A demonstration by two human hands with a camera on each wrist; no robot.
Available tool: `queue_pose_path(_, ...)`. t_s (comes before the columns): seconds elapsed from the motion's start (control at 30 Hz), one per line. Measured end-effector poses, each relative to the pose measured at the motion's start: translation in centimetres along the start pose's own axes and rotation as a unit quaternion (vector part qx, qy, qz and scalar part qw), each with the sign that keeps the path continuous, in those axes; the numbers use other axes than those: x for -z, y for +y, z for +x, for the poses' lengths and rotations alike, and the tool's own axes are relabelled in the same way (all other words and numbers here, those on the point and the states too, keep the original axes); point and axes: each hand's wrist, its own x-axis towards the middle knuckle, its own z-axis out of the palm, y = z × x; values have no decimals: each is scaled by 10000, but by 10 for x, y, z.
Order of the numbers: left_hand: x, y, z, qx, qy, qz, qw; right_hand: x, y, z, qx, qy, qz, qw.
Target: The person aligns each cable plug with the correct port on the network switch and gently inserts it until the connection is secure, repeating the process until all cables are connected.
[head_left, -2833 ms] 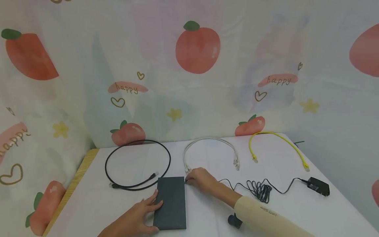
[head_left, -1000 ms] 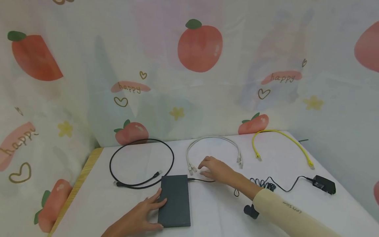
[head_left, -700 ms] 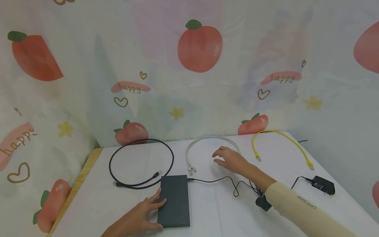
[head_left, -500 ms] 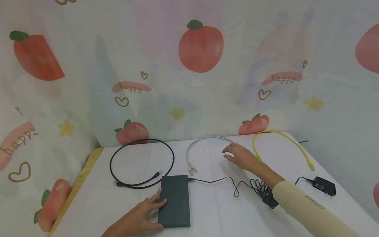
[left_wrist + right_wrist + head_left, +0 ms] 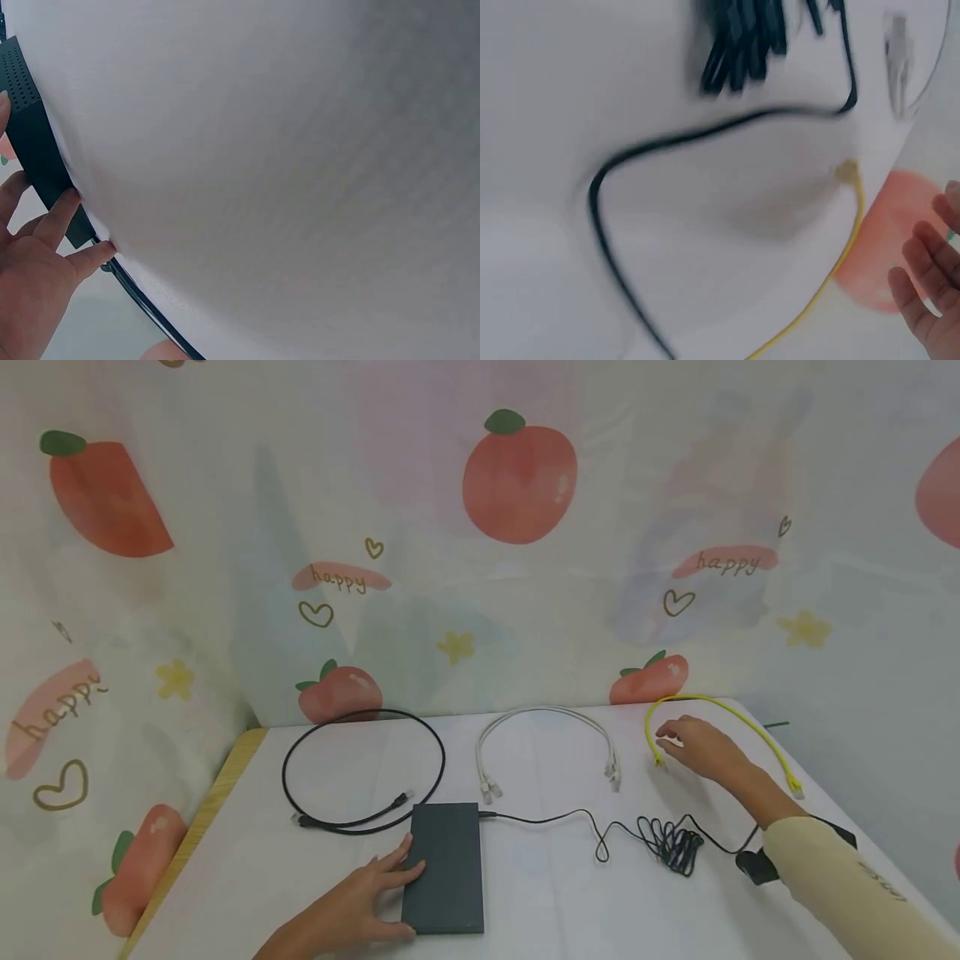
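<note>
left fingers (image 5: pixel 403 877) spread against dark box (image 5: pixel 447 870), right fingers (image 5: pixel 678 725) apart near yellow cable (image 5: pixel 690 697)

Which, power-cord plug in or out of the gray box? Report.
In, apparently: the power-cord plug meets the gray box at right, no gap visible.

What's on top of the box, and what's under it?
On top: in the head view, the left hand overlaps the box at its left edge, hiding bits of it; nothing else shows there. Under: white table; anything else beneath is covered, can't tell.
</note>
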Motion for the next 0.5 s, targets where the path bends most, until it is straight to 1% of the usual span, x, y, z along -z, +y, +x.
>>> queue_pose_path(0.17,1,0,0,23,-16,13,10000,9,35,-11,-301,-39,-137,9994)
queue_pose_path(0.23,2,0,0,15,-14,39,10000,12,48,-16,-426,-120,-158,9989)
queue_pose_path(0.37,3,0,0,4,-9,70,10000,18,74,-26,-579,-137,-225,9980)
queue_pose_path(0.43,3,1,0,33,-32,63,10000,21,89,-33,-690,-92,-169,9974)
queue_pose_path(0.5,3,1,1,62,-64,26,10000,22,103,-42,-888,-83,0,9960)
